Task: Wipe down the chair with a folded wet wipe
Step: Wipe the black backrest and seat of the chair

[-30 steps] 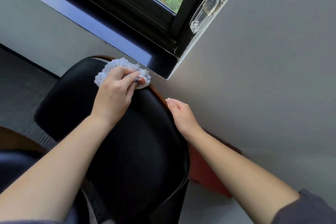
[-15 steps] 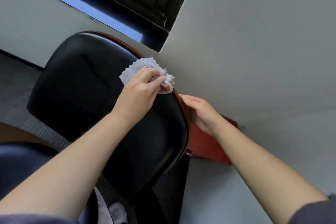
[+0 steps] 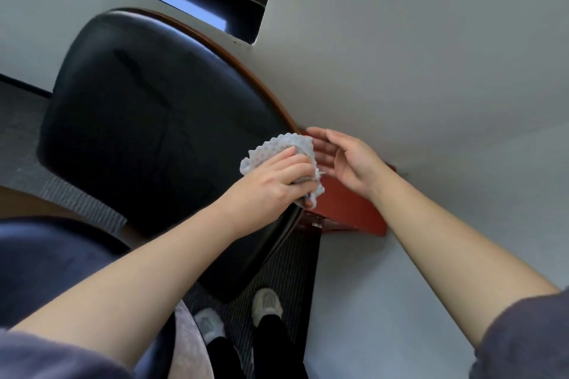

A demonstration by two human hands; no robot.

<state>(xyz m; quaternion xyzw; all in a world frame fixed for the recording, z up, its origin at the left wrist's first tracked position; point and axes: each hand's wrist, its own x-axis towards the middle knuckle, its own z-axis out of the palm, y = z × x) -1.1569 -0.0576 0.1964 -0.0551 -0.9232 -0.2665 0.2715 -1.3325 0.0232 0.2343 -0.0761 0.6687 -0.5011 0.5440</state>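
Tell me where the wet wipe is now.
In the head view the wet wipe is mid-frame, gripped by the left hand on the wall-side edge of the chair, beside the open right hand.

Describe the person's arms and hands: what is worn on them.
The left hand and right hand are bare, with no gloves, rings or watch in view. Forearms are uncovered. The left sleeve and right sleeve are dark blue-grey fabric.

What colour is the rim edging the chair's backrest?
Reddish-brown, wood-like rim along the black chair; head view.
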